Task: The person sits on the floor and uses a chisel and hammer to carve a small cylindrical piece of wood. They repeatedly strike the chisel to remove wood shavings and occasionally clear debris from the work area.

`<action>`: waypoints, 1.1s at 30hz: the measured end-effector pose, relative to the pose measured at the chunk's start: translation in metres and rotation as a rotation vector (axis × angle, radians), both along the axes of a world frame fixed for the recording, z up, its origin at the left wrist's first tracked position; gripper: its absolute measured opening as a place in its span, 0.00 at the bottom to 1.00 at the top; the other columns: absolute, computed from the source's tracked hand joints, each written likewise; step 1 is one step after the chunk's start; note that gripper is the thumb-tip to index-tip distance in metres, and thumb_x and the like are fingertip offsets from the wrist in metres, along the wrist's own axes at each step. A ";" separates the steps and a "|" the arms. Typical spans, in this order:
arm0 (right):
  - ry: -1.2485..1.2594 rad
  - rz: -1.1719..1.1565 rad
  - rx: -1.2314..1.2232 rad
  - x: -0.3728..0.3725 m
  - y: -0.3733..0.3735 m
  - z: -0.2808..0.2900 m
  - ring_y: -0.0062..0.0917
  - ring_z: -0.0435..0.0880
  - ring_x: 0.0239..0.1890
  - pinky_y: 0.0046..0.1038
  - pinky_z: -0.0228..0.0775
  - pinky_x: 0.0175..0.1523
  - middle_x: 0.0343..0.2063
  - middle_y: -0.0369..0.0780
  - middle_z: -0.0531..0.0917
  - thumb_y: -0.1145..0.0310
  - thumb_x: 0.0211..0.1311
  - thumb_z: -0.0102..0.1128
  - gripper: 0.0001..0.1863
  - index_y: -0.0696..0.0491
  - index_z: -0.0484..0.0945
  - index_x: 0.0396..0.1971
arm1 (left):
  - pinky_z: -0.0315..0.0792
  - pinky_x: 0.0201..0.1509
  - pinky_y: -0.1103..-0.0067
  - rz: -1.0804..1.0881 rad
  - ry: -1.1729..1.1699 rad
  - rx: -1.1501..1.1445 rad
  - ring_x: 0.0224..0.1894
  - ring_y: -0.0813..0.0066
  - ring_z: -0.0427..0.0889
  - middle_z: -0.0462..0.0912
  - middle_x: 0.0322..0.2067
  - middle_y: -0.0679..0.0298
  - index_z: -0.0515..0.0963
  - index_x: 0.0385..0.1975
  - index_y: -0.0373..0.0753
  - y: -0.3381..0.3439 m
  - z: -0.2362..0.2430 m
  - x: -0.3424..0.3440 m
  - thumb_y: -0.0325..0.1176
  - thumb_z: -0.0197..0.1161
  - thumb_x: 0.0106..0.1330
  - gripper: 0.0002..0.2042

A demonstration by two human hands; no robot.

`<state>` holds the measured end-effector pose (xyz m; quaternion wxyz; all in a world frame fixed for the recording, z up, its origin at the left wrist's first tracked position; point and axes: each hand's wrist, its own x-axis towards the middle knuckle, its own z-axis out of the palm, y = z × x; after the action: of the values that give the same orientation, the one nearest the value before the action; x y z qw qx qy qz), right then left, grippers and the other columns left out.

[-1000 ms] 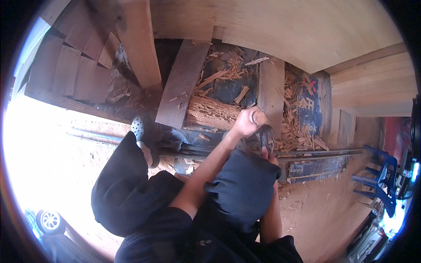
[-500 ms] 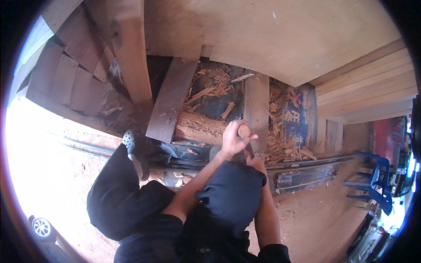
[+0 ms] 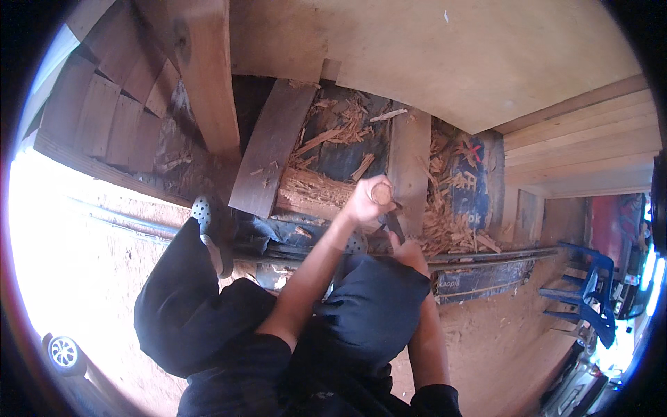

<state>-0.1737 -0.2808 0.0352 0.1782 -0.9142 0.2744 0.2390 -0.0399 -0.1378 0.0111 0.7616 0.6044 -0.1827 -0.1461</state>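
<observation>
My left hand (image 3: 365,203) is closed round a wooden stick (image 3: 381,194), whose pale round end points up at me. The stick's lower part is hidden by the hand. Beside it, my right hand (image 3: 408,250) lies close to my knee, its fingers partly hidden, and grips a dark narrow tool (image 3: 394,224). That tool reaches up to just below the stick; its exact kind does not show. Behind my hands, a rough, splintered wooden block (image 3: 313,194) rests among wood chips (image 3: 347,132).
A dark plank (image 3: 267,149) and a lighter plank (image 3: 408,160) flank the chips. Large wooden boards (image 3: 417,62) hang over the far side. Thin metal rails (image 3: 486,258) run crosswise before me. A blue plastic chair (image 3: 590,292) stands at right, a wheel (image 3: 64,352) at lower left.
My left hand and the stick have shifted slightly left and toward the far side. The dark tool in my right hand shows more clearly now.
</observation>
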 end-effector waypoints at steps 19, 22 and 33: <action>0.118 -0.073 -0.172 0.022 0.020 0.027 0.51 0.80 0.40 0.45 0.72 0.46 0.31 0.57 0.80 0.38 0.60 0.45 0.36 0.63 0.80 0.27 | 0.72 0.35 0.73 0.082 -0.117 0.170 0.29 0.62 0.79 0.78 0.25 0.59 0.74 0.28 0.37 -0.023 0.003 -0.006 0.30 0.72 0.42 0.15; 0.195 -0.116 -0.157 0.026 0.025 0.033 0.48 0.78 0.45 0.43 0.70 0.49 0.38 0.54 0.80 0.38 0.60 0.43 0.36 0.61 0.79 0.36 | 0.68 0.36 0.81 -0.076 0.012 -0.003 0.30 0.79 0.73 0.76 0.25 0.69 0.74 0.27 0.37 0.006 0.002 0.018 0.26 0.75 0.37 0.18; 0.198 -0.127 -0.241 0.026 0.036 0.035 0.44 0.80 0.45 0.41 0.72 0.48 0.38 0.52 0.81 0.37 0.59 0.45 0.35 0.58 0.81 0.36 | 0.70 0.36 0.79 0.135 -0.026 0.119 0.30 0.78 0.74 0.77 0.25 0.65 0.74 0.29 0.36 -0.016 0.009 -0.015 0.26 0.72 0.42 0.15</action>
<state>-0.1475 -0.2450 0.0704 0.0540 -0.8817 0.3745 0.2818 -0.0554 -0.1537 0.0204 0.7299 0.6615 -0.1422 -0.0972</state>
